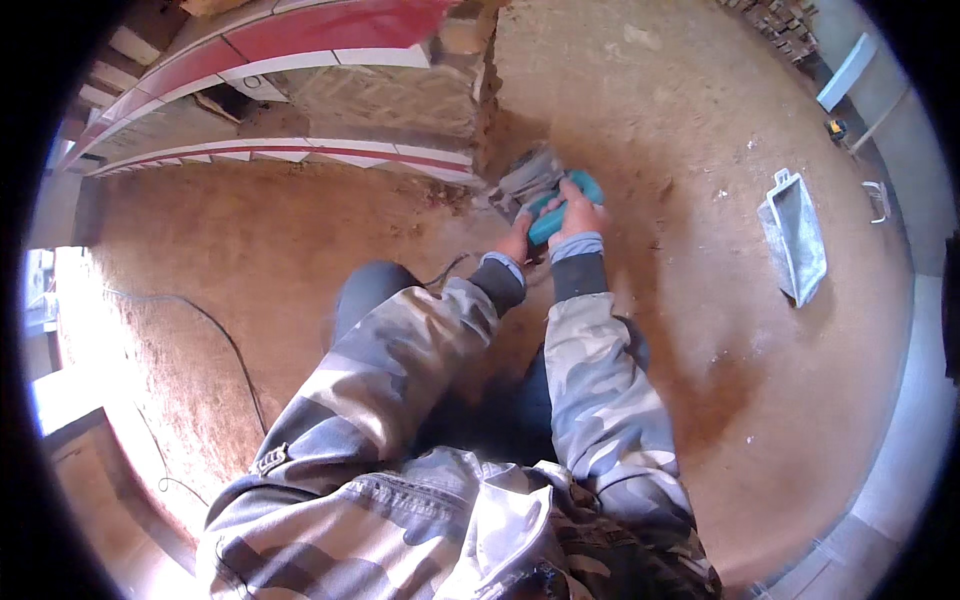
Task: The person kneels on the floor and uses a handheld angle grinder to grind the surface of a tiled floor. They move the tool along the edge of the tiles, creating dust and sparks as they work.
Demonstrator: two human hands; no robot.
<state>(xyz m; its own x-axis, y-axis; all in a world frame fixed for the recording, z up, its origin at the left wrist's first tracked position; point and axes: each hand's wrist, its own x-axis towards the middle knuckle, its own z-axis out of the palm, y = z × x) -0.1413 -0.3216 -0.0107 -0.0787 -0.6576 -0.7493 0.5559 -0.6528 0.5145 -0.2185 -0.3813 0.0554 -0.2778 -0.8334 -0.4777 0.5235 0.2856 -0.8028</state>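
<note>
Both of my hands grip a teal handheld power cutter (546,226) with a dusty grey metal guard and base (530,180). My right hand (578,214) is wrapped round the teal body on its right side. My left hand (514,242) closes on the near left side, its fingers partly hidden by the tool. The guard end sits low beside the end of a raised structure (395,105) edged in red and white tiles. Whether the blade touches anything is hidden. A dark cord (447,270) lies near my left wrist.
A grey metal scoop-like tray (797,240) rests on the brown floor (690,290) to the right. A long cable (228,342) runs across the floor at left. Bricks (775,28) are stacked at the far right, with a yellow-black tool (836,129) by the wall.
</note>
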